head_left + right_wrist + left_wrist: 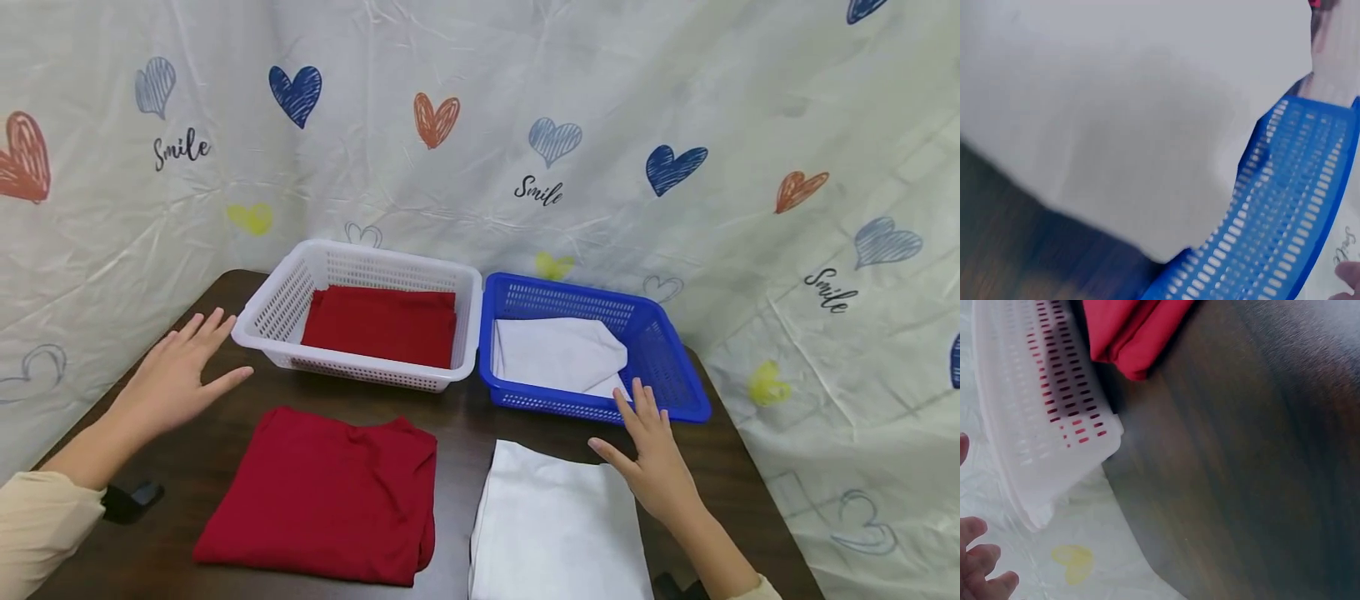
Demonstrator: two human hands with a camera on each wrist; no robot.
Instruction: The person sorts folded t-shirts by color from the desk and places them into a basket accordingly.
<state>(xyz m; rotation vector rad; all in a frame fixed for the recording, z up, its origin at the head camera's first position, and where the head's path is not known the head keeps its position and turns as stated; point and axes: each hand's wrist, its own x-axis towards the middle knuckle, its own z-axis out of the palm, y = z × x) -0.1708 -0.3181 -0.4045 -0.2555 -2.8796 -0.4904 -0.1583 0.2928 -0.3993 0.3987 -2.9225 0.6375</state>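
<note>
My left hand point(168, 375) hovers with spread fingers beside the left end of the white basket point(277, 343), holding nothing. Inside that basket lies a folded dark red cloth point(382, 325). A second folded red cloth point(330, 496) rests on the table in front of it. My right hand point(656, 462), fingers also spread, is over the far right corner of a folded white cloth point(558, 525); whether it touches the cloth I cannot tell. Just beyond its fingertips is the blue basket point(667, 358), which holds another white cloth point(558, 354).
Both baskets stand side by side at the back of the dark wooden table point(457, 417). Behind and around it hangs a pale sheet point(480, 50) printed with hearts and "Smile". The table's right edge runs close to my right arm.
</note>
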